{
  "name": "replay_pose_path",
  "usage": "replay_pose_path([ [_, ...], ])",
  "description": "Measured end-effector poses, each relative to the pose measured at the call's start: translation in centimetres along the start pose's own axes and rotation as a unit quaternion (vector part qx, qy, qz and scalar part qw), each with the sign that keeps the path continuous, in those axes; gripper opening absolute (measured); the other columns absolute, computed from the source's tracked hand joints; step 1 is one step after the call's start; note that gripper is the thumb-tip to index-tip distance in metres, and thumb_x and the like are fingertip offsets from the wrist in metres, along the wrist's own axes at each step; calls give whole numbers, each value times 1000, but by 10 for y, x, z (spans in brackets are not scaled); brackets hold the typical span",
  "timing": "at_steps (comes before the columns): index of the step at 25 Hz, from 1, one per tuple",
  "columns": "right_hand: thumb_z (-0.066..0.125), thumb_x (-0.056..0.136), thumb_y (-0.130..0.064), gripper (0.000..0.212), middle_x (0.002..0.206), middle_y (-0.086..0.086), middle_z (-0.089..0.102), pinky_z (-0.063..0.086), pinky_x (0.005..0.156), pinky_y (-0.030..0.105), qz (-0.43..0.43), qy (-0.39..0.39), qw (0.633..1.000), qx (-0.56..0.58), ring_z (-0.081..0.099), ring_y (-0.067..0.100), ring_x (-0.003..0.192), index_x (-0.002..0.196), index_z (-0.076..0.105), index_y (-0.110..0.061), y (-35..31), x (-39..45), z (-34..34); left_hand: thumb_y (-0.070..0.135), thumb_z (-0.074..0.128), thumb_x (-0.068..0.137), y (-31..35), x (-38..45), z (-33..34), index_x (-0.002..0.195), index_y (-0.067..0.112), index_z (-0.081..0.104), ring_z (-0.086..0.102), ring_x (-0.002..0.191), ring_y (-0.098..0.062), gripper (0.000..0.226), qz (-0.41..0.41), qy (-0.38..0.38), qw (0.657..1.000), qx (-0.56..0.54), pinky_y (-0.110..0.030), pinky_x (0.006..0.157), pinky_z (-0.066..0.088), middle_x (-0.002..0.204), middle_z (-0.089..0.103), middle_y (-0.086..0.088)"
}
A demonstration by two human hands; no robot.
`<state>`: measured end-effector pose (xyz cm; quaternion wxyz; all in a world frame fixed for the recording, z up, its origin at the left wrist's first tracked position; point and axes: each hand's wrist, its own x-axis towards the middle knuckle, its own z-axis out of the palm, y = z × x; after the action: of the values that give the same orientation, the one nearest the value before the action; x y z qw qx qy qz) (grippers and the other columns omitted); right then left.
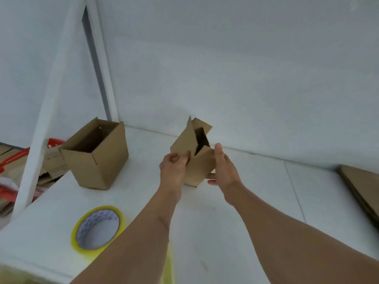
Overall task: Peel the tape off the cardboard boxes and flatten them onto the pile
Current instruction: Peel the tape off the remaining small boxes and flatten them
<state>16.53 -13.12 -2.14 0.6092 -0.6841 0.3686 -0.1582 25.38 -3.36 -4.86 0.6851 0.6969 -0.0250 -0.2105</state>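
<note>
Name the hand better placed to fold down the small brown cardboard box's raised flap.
Left, probably: the left hand already grips the small brown cardboard box just beneath the raised flap; the right hand supports its side.

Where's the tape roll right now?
Head view, lower left: the yellow tape roll lies on the white table, beside the left forearm, nearer than the open box.

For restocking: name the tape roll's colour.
Yellow tape roll, white patterned core; head view.

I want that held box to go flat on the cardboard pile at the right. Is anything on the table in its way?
Nothing visible. Both hands hold the small box, and the white table between it and the flat pile looks bare. The bigger box and tape roll sit left.
</note>
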Motion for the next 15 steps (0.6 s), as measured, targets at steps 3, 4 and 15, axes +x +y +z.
replay_pose_path([
  [3, 28, 93, -72, 56, 122, -2, 57, 57, 88, 42, 43, 29, 997, 56, 73, 26, 86, 123, 50, -31, 31, -55, -58, 59, 69, 76, -14, -53, 23, 142, 32, 41, 53, 113, -17, 76, -9, -101, 994, 47, -27, 80, 40, 140, 44, 6],
  [4, 29, 93, -72, 57, 125, -2, 56, 58, 87, 41, 53, 38, 995, 73, 74, 25, 82, 125, 51, -30, 42, -71, -75, 59, 71, 74, -19, -69, 31, 141, 33, 43, 54, 112, -15, 77, -4, -122, 990, 69, -25, 78, 40, 140, 44, 7],
  [15, 26, 93, -72, 67, 106, 14, 64, 60, 77, 43, 155, 124, 969, 144, 73, 34, 80, 124, 48, -17, 94, -136, -206, 46, 71, 82, -50, -155, 109, 100, 24, 63, 35, 134, -16, 30, 211, -129, 912, 326, -27, 100, 32, 141, 36, 2],
])
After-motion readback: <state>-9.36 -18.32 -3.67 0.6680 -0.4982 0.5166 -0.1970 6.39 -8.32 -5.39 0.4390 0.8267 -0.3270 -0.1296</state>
